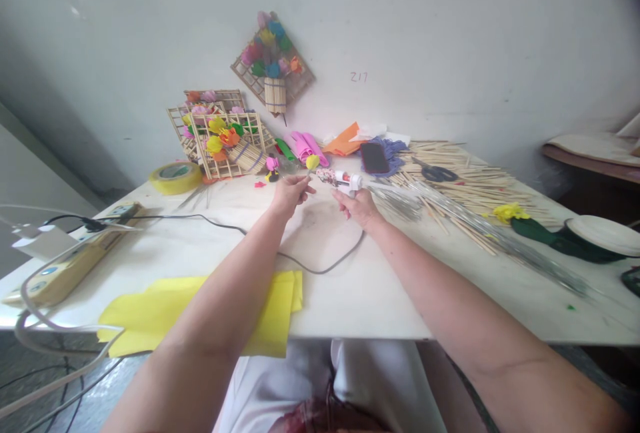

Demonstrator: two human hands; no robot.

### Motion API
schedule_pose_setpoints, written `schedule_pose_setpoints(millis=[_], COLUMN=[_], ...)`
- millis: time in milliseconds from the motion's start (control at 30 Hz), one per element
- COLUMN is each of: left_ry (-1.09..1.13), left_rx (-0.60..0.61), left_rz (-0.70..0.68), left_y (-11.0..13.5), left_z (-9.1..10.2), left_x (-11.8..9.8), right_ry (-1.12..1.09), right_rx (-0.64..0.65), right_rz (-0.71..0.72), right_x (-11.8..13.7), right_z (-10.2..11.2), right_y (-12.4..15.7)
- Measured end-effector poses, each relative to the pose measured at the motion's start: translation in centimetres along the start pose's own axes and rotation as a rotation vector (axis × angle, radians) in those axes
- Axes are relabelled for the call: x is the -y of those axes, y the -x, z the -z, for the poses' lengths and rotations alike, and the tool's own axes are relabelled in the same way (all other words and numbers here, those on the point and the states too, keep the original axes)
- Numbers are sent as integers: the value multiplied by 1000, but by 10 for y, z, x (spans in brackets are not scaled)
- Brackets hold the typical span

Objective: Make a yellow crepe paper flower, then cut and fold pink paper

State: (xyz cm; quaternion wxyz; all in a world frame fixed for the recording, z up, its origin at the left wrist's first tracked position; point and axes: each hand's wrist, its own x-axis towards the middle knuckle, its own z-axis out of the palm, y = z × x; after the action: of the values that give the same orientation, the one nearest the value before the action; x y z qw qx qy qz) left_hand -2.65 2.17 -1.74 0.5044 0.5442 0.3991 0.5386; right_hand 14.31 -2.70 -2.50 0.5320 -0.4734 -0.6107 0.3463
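Note:
My left hand (291, 193) is stretched out over the white table (350, 286), fingers pinched on a thin stick topped by a small yellow paper flower (313, 162). My right hand (359, 207) is closed round a white glue gun (345, 181), its nozzle pointing left toward the stick just under the flower. The gun's grey cable (320, 266) curves back across the table toward the left.
Yellow paper sheets (270, 313) hang over the near edge. A power strip (60, 266) and tape roll (176, 177) lie left. Stick frames with paper flowers (227, 139) lean on the wall. A phone (375, 157), scissors (436, 172), bamboo sticks (465, 186) and wires (500, 239) lie right.

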Motion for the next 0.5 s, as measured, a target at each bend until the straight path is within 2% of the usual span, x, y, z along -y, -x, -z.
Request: schedule_pose_setpoints(millis=[500], left_ry=[-9], left_rx=[-1], left_rz=[6], left_y=[-1], left_z=[-1], left_x=[1], right_ry=[10], right_rx=[-10], right_rz=[-34], right_x=[1], right_z=[-1], right_y=[0])
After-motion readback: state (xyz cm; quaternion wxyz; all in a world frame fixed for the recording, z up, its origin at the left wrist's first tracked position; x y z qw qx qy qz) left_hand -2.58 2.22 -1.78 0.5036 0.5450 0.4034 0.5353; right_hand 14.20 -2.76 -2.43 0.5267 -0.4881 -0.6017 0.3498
